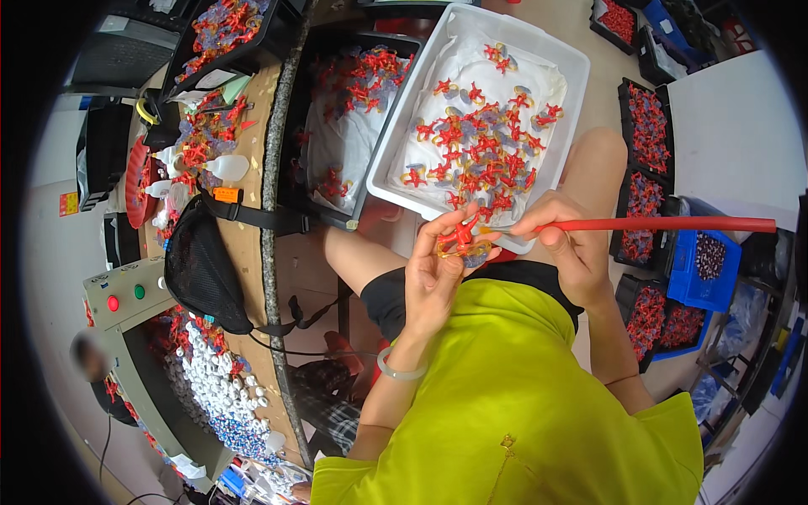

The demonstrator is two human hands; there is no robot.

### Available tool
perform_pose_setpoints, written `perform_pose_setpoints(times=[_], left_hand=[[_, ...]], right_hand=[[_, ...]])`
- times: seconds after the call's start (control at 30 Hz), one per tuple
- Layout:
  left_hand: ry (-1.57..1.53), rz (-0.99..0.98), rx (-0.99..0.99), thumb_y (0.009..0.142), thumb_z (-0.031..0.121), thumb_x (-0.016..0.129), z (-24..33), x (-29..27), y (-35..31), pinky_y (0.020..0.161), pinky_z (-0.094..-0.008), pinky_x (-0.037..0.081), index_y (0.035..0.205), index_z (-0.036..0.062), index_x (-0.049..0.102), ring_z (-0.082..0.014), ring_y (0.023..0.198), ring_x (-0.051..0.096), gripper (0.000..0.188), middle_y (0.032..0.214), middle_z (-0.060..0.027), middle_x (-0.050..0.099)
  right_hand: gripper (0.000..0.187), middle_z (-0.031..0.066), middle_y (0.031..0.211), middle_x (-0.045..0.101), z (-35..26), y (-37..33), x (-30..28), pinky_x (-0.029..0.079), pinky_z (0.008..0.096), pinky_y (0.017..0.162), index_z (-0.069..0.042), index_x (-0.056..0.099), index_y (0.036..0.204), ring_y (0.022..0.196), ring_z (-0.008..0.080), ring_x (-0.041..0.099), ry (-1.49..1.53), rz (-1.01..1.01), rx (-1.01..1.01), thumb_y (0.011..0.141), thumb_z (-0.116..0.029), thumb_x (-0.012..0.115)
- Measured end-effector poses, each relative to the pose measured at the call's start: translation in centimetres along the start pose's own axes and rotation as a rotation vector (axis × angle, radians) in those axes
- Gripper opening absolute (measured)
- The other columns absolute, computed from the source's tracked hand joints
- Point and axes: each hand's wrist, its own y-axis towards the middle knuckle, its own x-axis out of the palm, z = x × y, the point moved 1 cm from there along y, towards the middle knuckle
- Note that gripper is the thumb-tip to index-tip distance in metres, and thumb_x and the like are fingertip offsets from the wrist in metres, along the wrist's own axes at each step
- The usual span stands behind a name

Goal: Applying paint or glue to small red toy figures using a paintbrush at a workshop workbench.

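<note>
My left hand (433, 269) holds a small red toy figure with a yellow ring base (461, 240) between its fingers, just below the near edge of a white bin. My right hand (560, 231) grips a long red stick-like brush (673, 225) whose tip touches the figure. The white plastic bin (404, 118) rests on my knees and holds several red figures on clear bases (475, 139) lying on white sheeting. A pale bangle (397, 370) sits on my left wrist.
A dark tray (295, 143) with more red figures stands left of the bin. A wooden table edge (252, 244) carries a black mesh bag (198, 261), small white bottles (223, 167) and loose figures. Black and blue crates of figures (644, 126) stand on the floor at right.
</note>
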Motion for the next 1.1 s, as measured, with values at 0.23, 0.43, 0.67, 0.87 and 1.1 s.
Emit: perform_pose_setpoints(times=[0.23, 0.43, 0.67, 0.87, 1.1], left_hand=[[0.114, -0.031, -0.032, 0.093, 0.023, 0.054, 0.1, -0.1, 0.1, 0.095, -0.0423, 0.047, 0.132, -0.0012, 0.035, -0.0282, 0.117, 0.052, 0.049, 0.141, -0.0187, 0.036], [0.072, -0.032, -0.018, 0.094, 0.022, 0.053, 0.3, -1.5, -0.7, 0.094, -0.0445, 0.047, 0.133, 0.0031, 0.034, -0.0324, 0.114, 0.054, 0.047, 0.143, -0.0169, 0.034], [-0.121, 0.124, 0.049, 0.093, 0.02, 0.056, 2.3, -4.8, -2.5, 0.097, -0.0411, 0.045, 0.138, 0.0057, 0.029, -0.0289, 0.12, 0.051, 0.055, 0.145, -0.0117, 0.032], [-0.141, 0.256, 0.243, 0.087, 0.015, 0.063, 2.7, -8.8, -6.8, 0.095, -0.0396, 0.046, 0.142, 0.0077, 0.024, -0.0306, 0.117, 0.052, 0.068, 0.145, -0.0115, 0.032], [-0.097, 0.403, 0.313, 0.089, 0.014, 0.061, -1.8, -14.3, -10.3, 0.091, -0.038, 0.049, 0.14, 0.008, 0.03, -0.026, 0.112, 0.055, 0.06, 0.141, -0.0107, 0.038]], right_hand=[[0.019, 0.0054, 0.072, 0.058, -1.0, 1.7, -0.6, 0.041, 0.0319, 0.064, -0.003, 0.058, 0.075, 0.07, 0.0214, 0.053, -0.283, -0.158, -0.103, 0.089, -0.015, 0.053], [0.017, 0.0059, 0.074, 0.059, -0.9, 2.5, 0.3, 0.042, 0.0289, 0.065, -0.001, 0.06, 0.08, 0.069, 0.0189, 0.054, -0.188, -0.261, -0.129, 0.09, -0.011, 0.051], [0.012, 0.004, 0.08, 0.059, -2.9, 6.2, 5.1, 0.04, 0.0206, 0.059, 0.0, 0.059, 0.091, 0.068, 0.0063, 0.052, 0.236, -0.062, 0.159, 0.093, -0.008, 0.051], [0.017, 0.0006, 0.076, 0.06, -7.7, 15.4, 17.1, 0.035, 0.0176, 0.046, 0.0, 0.065, 0.091, 0.054, 0.0031, 0.048, 0.301, -0.4, 0.065, 0.091, -0.014, 0.056], [0.031, 0.023, 0.073, 0.065, -10.3, 28.8, 38.2, 0.052, 0.0445, 0.064, 0.001, 0.067, 0.081, 0.07, 0.0372, 0.066, -0.181, -0.275, -0.412, 0.08, -0.028, 0.06]])
